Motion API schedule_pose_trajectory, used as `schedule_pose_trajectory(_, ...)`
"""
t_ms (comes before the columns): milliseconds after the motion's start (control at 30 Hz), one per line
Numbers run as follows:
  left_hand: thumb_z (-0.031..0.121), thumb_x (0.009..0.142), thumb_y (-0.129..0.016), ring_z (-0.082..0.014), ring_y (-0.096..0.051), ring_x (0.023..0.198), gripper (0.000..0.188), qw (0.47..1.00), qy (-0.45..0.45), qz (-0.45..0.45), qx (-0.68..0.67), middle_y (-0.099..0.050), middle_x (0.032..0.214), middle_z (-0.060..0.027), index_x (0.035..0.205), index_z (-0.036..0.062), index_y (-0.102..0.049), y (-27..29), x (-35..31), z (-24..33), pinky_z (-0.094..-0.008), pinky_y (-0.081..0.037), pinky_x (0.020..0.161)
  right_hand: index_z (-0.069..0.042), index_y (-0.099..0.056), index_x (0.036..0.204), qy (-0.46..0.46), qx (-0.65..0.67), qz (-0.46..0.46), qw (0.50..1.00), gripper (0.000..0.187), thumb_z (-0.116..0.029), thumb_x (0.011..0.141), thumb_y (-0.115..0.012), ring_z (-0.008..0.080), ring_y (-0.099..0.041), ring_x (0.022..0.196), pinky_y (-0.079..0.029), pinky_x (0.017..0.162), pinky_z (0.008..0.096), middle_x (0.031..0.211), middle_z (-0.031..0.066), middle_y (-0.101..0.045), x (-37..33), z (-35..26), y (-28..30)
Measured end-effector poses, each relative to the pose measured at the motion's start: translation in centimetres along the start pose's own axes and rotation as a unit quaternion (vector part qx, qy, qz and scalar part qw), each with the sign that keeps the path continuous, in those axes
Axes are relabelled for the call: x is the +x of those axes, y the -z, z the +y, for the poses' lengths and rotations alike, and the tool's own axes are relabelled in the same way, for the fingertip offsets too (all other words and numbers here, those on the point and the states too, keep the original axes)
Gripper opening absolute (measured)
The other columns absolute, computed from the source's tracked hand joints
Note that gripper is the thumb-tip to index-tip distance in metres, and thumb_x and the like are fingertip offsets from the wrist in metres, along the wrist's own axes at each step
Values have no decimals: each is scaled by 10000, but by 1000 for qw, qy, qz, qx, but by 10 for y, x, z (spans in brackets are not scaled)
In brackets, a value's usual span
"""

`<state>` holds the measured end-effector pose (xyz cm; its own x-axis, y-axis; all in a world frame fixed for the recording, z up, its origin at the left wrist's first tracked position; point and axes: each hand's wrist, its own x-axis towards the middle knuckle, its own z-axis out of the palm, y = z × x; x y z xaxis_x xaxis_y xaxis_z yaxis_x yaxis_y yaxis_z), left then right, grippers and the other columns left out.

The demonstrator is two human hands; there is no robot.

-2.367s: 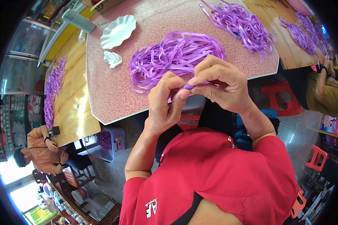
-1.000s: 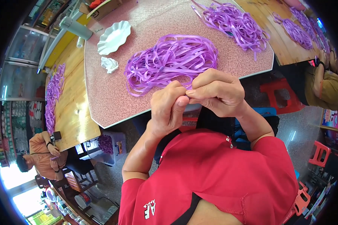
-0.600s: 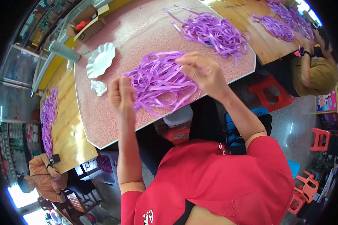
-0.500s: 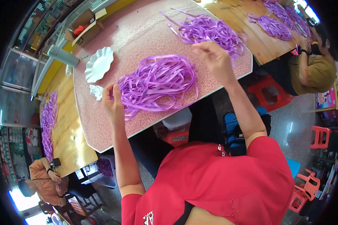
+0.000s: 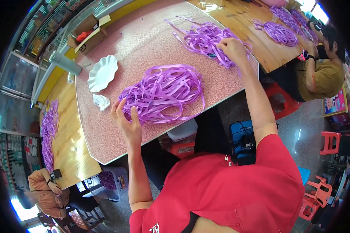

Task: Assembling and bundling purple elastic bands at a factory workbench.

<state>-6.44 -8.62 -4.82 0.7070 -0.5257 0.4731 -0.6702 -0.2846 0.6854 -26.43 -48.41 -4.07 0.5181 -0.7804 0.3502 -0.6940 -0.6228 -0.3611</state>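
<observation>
Two heaps of purple ribbon lie on the one pink speckled tabletop (image 5: 155, 42): a near heap (image 5: 167, 93) in front of the person, and a far heap (image 5: 200, 39) beyond it to the right. The left hand (image 5: 128, 126) is at the near heap's left edge, thumb and fingers apart. The right hand (image 5: 234, 51) is over the far heap, fingers curled together; whether they pinch a strand, I cannot tell. Left of the near heap are one white scalloped plate (image 5: 102, 73), one crumpled white paper (image 5: 101, 102), one grey-green bottle (image 5: 66, 63) and one open cardboard box (image 5: 92, 35). Another ribbon heap (image 5: 49, 134) lies on the left wooden table (image 5: 72, 143); at least two more are on the right one. Two co-workers sit nearby, one each side. White lettering marks the red shirt (image 5: 217, 182), and the box bears a dark printed mark.
</observation>
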Motion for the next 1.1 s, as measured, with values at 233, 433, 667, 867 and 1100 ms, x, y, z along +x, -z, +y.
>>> schedule_pose_trajectory(233,171,948,-604,-347,-420,1269,345,999,-28,-11,-9,-454,1305,-196,1253,20,-552,2,-6,18,-453,-314,1086,-18,-706,947,56,236,-39,969,281,-295,915,-666,149,-647,733,-507,678,294,785,58,-684,39,-8,48)
schedule_pose_trajectory(433,133,949,-595,-324,-488,1210,274,996,-67,-40,-36,-521,1251,-173,1199,21,-589,-2,2,35,-414,-362,1052,-10,-687,967,80,613,-8,786,212,-219,941,-661,69,-579,704,-454,641,222,778,2,-648,60,-72,107)
schedule_pose_trajectory(667,94,940,-591,-285,-549,1138,239,983,-84,-104,-128,-575,1193,-149,1168,23,-608,-6,15,63,-380,-433,975,-21,-653,959,187,628,61,753,177,-196,935,-642,100,-595,618,-467,541,231,774,34,-659,80,-145,210)
schedule_pose_trajectory(867,79,944,-587,-257,-577,1109,276,966,-138,-62,-211,-577,1207,-159,1216,29,-589,-2,46,93,-404,-475,962,-10,-692,935,376,382,-181,825,206,-213,921,-658,81,-575,648,-454,602,235,751,16,-647,35,-173,154)
schedule_pose_trajectory(1100,175,976,-582,-221,-574,1138,427,922,-132,-140,-335,-570,1289,-152,1358,8,-489,-40,81,116,-397,-466,981,-27,-715,910,358,232,-274,862,227,-251,910,-677,75,-553,653,-449,621,265,674,2,-615,-5,-174,132)
